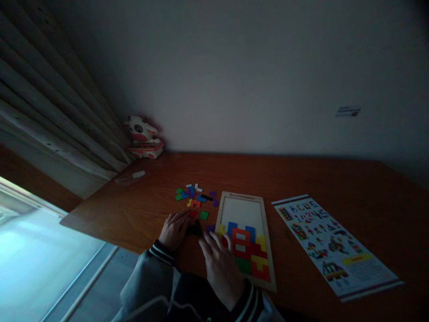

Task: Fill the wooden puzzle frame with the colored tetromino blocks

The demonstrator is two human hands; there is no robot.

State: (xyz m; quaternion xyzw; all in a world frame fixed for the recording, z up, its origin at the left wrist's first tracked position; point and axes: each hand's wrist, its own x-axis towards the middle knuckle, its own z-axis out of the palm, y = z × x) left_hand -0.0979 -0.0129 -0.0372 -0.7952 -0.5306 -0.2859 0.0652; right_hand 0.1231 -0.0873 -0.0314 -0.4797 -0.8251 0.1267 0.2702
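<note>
My left hand (174, 229) rests on the table with its fingers stretched out. Right beside its fingertips lie a black puzzle piece (195, 229) and a red piece (192, 213); whether they touch is hard to tell. My right hand (221, 269) is spread over the left edge of the wooden puzzle board (270, 264), hiding part of it. The board's near half holds fitted coloured pieces, among them an orange-red piece (241, 235) and a green piece (243, 265). Its far half shows bare white base. A loose green piece (204, 215) lies between the pile and my hands.
Loose coloured pieces (191, 193) are scattered left of the board's far end. A printed pattern sheet (335, 246) lies to the right. At the back left stand a pink and white toy (144, 136) and a clear plastic bag (130, 178), near the curtain (60, 98).
</note>
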